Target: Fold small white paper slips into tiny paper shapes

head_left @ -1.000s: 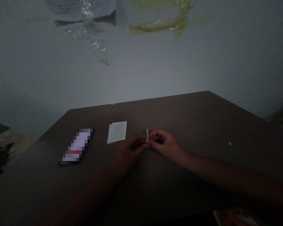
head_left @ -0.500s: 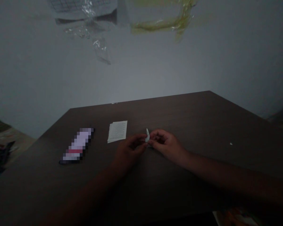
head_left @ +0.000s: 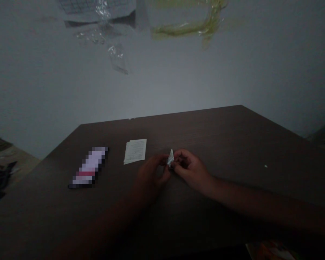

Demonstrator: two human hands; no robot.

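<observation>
Paper piece (head_left: 170,157), with printed sheets (head_left: 135,151) and a phone (head_left: 90,166) (mostly pixelated) between it and the left edge of the table (head_left: 206,133), is pinched between curled left hand (head_left: 150,174) and right hand (head_left: 193,169).

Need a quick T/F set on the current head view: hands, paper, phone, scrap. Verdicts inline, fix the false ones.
1. The right hand grips a small paper piece. True.
2. Printed sheets lie flat on the table. True.
3. The left hand rests on top of the printed sheets. False: it is at the small paper piece.
4. The phone lies to the right of both hands. False: it lies to their left, beyond the printed sheets.
5. A tiny white scrap lies to the right of both hands. True.
</observation>
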